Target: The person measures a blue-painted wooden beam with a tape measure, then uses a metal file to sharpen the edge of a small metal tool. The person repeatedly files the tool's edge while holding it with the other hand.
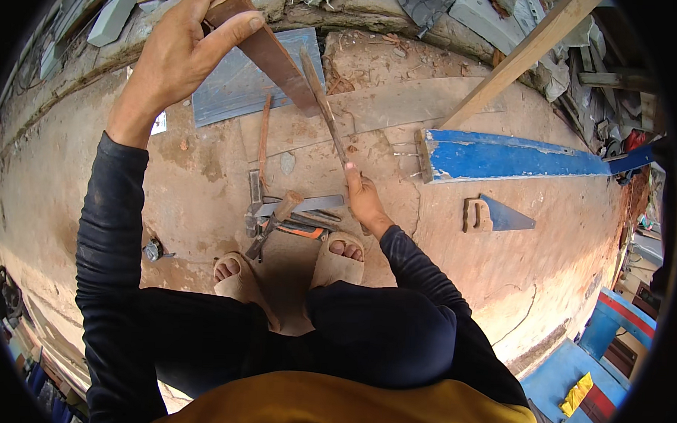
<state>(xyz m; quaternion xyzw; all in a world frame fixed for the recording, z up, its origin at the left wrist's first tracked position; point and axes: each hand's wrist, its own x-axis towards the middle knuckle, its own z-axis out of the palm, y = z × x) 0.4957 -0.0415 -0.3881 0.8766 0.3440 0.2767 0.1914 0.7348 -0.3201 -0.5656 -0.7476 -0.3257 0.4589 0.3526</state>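
My left hand (181, 53) is raised at the upper left, closed around the upper end of a brown wooden board (268, 54). The board slants down to the right. My right hand (366, 200), at the middle, is wrapped around the handle of a machete (324, 103) with a long, narrow, rusty blade. Its blade points up and away, close beside the board's right edge; whether they touch I cannot tell. Below the board lie a grey sheet (216, 95) and a thin reddish wood strip (264, 138).
Near my sandalled feet lie a hammer (254, 205), another wooden-handled tool (286, 206) and an orange-and-black tool (297, 229). A tape measure (153, 250) sits left. Right are a handsaw (506, 216), a blue beam (504, 158) with protruding nails and a slanting timber (519, 61).
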